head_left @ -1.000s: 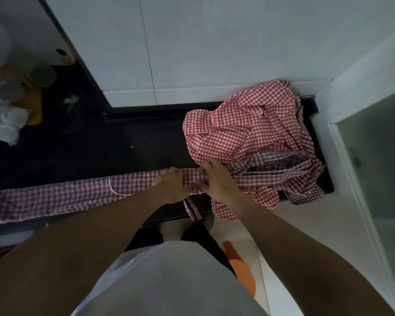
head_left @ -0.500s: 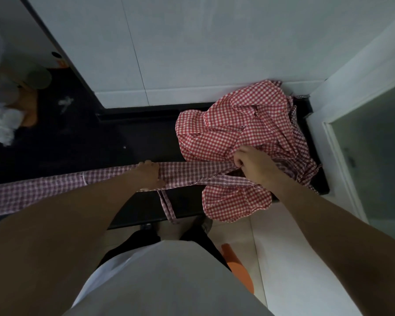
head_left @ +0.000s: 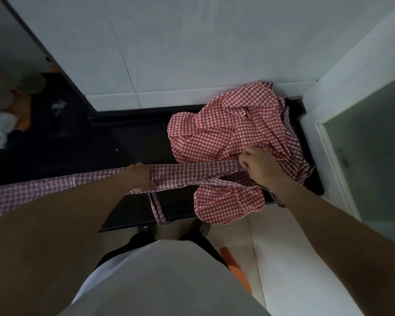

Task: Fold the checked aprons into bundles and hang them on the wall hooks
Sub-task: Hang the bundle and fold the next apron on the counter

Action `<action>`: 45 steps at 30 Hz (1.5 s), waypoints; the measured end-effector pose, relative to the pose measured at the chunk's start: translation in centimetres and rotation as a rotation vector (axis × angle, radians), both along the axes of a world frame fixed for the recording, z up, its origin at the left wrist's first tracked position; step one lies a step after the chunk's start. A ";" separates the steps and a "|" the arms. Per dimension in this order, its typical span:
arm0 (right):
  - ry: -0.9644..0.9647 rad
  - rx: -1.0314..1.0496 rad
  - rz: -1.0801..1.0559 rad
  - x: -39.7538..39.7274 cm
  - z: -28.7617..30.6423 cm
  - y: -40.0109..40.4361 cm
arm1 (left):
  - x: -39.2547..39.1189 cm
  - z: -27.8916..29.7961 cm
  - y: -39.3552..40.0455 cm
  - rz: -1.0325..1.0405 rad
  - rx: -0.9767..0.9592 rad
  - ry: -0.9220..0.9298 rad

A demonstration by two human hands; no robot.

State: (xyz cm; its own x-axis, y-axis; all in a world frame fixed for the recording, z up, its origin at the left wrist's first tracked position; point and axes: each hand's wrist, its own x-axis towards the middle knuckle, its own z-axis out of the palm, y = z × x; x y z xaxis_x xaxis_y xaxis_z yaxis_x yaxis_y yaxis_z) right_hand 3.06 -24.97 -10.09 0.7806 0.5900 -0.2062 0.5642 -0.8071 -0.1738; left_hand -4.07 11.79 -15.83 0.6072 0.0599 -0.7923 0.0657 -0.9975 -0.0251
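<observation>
the left hand (head_left: 140, 176) gripped the purple checked apron (head_left: 192, 173), stretched in a long band across the dark counter (head_left: 78, 147). the right hand (head_left: 258, 166) pinched its other end against the heaped red checked aprons (head_left: 228, 124) by the wall.

purple-checked apron (head_left: 192, 173): long folded band, stretched taut | red-checked aprons (head_left: 228, 133): crumpled heap on dark counter (head_left: 132, 144)

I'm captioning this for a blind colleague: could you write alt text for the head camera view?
Seen from above, a person's left hand and right hand grip a purple checked apron stretched into a long strip across a dark counter. A crumpled red checked apron lies heaped beside the right hand.
</observation>
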 end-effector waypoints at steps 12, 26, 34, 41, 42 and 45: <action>0.259 0.183 -0.230 1.5 0.0 -1.2 | 3.4 3.2 -5.7 -0.060 0.094 0.073; 0.789 0.317 -0.740 3.0 1.4 -7.6 | 2.5 -4.5 -9.3 0.051 -0.337 -0.136; 1.098 0.825 -0.974 3.0 2.6 -10.0 | 2.3 -4.0 -10.2 0.088 -0.225 -0.132; 0.796 1.131 -1.375 2.9 0.9 -7.9 | 2.8 -1.0 -11.0 0.000 -0.272 -0.031; 0.732 1.120 -1.409 2.8 0.6 -7.4 | 2.8 -0.7 -11.0 0.000 -0.281 -0.028; 0.713 1.168 -1.472 2.8 0.5 -6.7 | 2.8 -0.9 -10.6 0.029 -0.290 -0.021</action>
State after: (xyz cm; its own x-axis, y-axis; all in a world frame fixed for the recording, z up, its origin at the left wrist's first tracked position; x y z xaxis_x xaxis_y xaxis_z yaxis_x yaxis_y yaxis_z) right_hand 5.87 -31.63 -9.58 0.6672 -0.2481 -0.7023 -0.6910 0.1458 -0.7080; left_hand -1.27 1.15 -16.69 0.6250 -0.1499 -0.7661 0.0917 -0.9605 0.2627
